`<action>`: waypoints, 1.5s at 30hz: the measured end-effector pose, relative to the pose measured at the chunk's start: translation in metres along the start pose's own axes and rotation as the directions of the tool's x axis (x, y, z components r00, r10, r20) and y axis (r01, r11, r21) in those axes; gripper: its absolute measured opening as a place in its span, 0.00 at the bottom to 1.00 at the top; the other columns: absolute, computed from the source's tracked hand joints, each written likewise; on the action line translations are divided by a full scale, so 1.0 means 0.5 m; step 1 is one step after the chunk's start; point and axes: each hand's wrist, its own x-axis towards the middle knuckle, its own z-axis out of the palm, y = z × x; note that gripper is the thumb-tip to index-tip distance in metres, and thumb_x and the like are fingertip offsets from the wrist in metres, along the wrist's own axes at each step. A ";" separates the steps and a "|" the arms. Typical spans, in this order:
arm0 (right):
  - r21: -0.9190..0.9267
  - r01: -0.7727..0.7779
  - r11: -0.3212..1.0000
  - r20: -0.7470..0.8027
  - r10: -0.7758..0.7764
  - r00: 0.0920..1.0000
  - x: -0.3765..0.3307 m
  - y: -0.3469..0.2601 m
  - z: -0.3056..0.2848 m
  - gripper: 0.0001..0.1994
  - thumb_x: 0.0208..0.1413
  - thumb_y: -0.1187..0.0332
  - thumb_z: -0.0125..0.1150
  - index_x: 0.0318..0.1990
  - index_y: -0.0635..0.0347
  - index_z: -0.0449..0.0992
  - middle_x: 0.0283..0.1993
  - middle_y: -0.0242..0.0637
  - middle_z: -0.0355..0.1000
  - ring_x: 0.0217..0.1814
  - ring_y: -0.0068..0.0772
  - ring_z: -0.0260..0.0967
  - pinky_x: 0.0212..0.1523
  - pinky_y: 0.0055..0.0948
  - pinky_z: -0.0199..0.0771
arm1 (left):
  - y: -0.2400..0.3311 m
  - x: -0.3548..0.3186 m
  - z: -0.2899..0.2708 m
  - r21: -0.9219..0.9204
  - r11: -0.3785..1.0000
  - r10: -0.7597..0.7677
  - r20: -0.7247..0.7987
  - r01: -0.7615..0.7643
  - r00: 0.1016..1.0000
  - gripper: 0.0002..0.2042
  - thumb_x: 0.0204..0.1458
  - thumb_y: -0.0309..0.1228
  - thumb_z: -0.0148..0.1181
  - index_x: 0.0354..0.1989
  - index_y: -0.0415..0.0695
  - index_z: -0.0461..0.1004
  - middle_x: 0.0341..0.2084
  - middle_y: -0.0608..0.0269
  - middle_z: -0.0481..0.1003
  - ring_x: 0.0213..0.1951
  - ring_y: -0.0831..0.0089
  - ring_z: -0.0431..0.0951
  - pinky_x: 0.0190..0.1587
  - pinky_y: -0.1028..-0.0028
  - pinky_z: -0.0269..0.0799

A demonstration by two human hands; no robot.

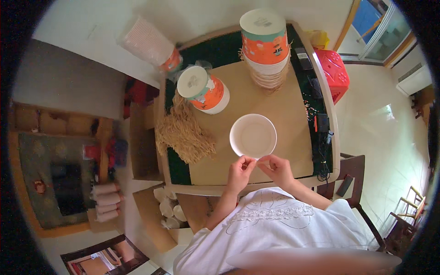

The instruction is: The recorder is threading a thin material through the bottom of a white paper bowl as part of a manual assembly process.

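A white round paper tub (236, 144) stands upright on the brown board, its inside facing up with nothing seen in it. Just at its near rim, my left hand (241, 174) and my right hand (277, 171) meet, thumbs and fingertips pinched together. Whatever lies between the fingertips is too small to make out. To the left spreads a pile of tan stringy strands (185, 135). Beyond it a short stack of orange and teal paper tubs (208, 94) sits upside down. Farther back on the right rises a taller stack of such tubs (265, 48), tan strands hanging around its lower rims.
The brown board (288, 114) lies on a green-topped table with a pale raised edge (336, 137). Black boxes and cables (323, 123) line its right side. A plastic-wrapped sleeve of tubs (149, 43) leans at the back left. A red stool (333, 73) and an open carton (156, 215) flank the table.
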 end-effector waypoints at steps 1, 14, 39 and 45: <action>-0.023 0.008 1.000 -0.013 -0.009 1.000 -0.001 0.001 0.001 0.06 0.44 0.75 0.63 0.31 0.59 0.74 0.13 0.20 0.47 0.16 0.10 0.41 0.16 0.17 0.41 | 0.001 0.000 0.002 0.003 1.000 0.001 0.004 -0.001 1.000 0.04 0.51 0.26 0.54 0.29 0.38 0.71 0.18 0.72 0.69 0.23 0.87 0.66 0.25 0.83 0.63; 0.031 0.003 1.000 0.004 -0.003 1.000 0.001 -0.008 0.000 0.05 0.45 0.76 0.62 0.32 0.59 0.75 0.13 0.19 0.50 0.15 0.10 0.41 0.15 0.17 0.41 | -0.004 -0.007 0.018 0.081 0.996 0.029 0.054 -0.034 0.998 0.08 0.57 0.29 0.44 0.29 0.38 0.64 0.17 0.63 0.67 0.23 0.78 0.68 0.27 0.76 0.65; -0.185 0.173 0.967 -0.616 -0.251 0.747 0.053 -0.041 -0.247 0.05 0.47 0.77 0.56 0.33 0.60 0.74 0.28 0.26 0.70 0.28 0.15 0.63 0.28 0.16 0.63 | -0.130 0.179 -0.074 0.589 0.808 0.080 -0.085 -0.015 0.993 0.15 0.40 0.22 0.54 0.40 0.39 0.68 0.34 0.49 0.68 0.39 0.53 0.69 0.41 0.62 0.66; 0.243 -0.111 0.964 -0.039 0.124 0.992 0.056 0.111 0.034 0.06 0.47 0.74 0.59 0.33 0.64 0.72 0.29 0.30 0.70 0.31 0.19 0.67 0.33 0.19 0.69 | -0.173 0.043 -0.006 0.530 0.845 0.146 -0.106 -0.068 0.984 0.17 0.40 0.19 0.53 0.42 0.38 0.65 0.32 0.55 0.70 0.30 0.65 0.72 0.33 0.71 0.69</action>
